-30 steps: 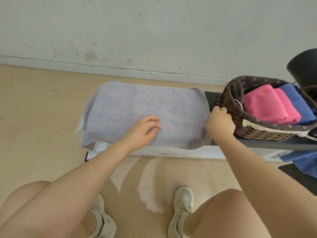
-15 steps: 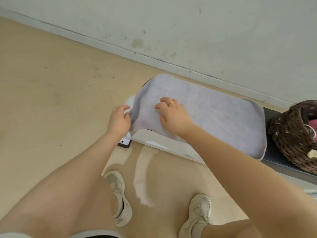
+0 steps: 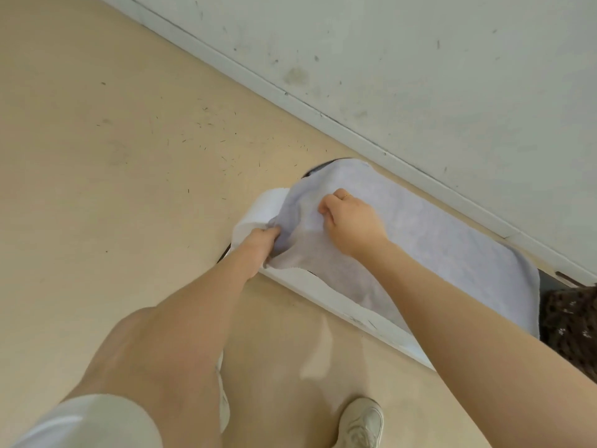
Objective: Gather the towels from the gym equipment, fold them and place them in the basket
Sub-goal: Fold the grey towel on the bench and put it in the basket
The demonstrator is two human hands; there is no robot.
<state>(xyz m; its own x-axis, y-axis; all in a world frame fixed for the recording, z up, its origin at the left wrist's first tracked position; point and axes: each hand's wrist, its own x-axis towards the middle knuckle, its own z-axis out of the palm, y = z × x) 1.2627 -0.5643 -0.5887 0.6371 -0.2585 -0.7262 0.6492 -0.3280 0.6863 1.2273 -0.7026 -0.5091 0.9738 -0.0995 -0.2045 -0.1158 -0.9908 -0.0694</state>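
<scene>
A pale grey towel (image 3: 452, 253) lies spread along a low white bench (image 3: 310, 287) beside the wall. My left hand (image 3: 258, 245) grips the towel's near left corner and has it bunched and lifted off the bench end. My right hand (image 3: 350, 221), with a ring on one finger, pinches the cloth a little farther in, its fingers curled into the fabric. The dark wicker basket (image 3: 575, 324) shows only as a sliver at the right edge, past the towel's far end.
The bench runs along a scuffed white wall (image 3: 420, 76) and its skirting board. Beige floor (image 3: 113, 156) spreads to the left. My knees and one pale shoe (image 3: 361, 421) are below the bench edge.
My left hand has gone from beside the towel's corner to gripping it and lifting it. My right hand's fingers have curled into the cloth. The view has swung left, so less of the basket shows.
</scene>
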